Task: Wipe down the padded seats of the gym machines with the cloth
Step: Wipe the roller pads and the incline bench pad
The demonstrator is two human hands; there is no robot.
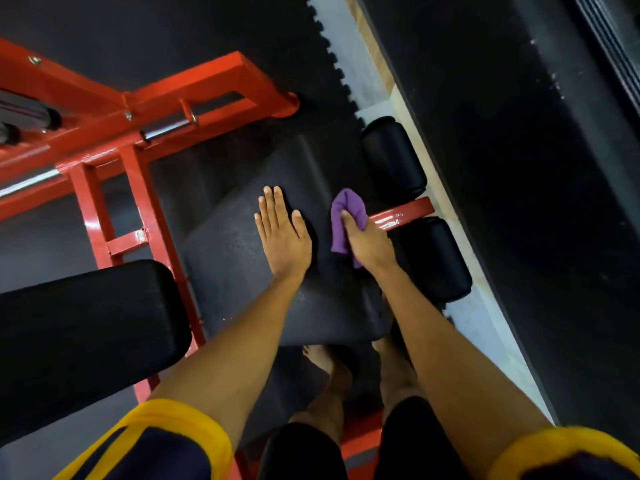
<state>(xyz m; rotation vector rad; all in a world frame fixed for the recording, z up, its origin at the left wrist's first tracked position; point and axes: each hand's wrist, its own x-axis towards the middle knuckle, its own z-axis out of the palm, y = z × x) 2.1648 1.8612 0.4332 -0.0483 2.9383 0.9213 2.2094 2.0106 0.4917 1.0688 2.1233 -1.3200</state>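
The red steel frame [114,109] of a gym machine occupied the upper left and left of the frame, standing on dark rubber floor matting [207,26]. A long black pad [86,323] lay across the lower left. At the centre sat the padded seat [235,271], black and set at an angle, with pale specks and a dull film toward its left half. To its right, at right-centre, two black foam rollers [393,157] were mounted either side of a short red bar [405,213].

The left hand [282,233] lay flat on the seat, palm down, fingers straight and close together, holding nothing. It appeared to be bracing. The right hand [369,244] was curled round the purple cloth [346,216]. The cloth was bunched in the grip, with a wad protruding past the thumb and a tail showing below the palm. It was at the seat's right edge, just beside the red bar. Whether it pressed on the padding or hung just clear of it could not be determined.

Assessment: wiping of this seat was in hand, at its right side. The speckled left and near portions appeared not yet done. The next move would call for carrying the cloth leftward across the padding under firm, even pressure. The left hand would need to lift or shift so the area beneath it could be reached. The long black pad and the rollers would warrant attention afterwards.
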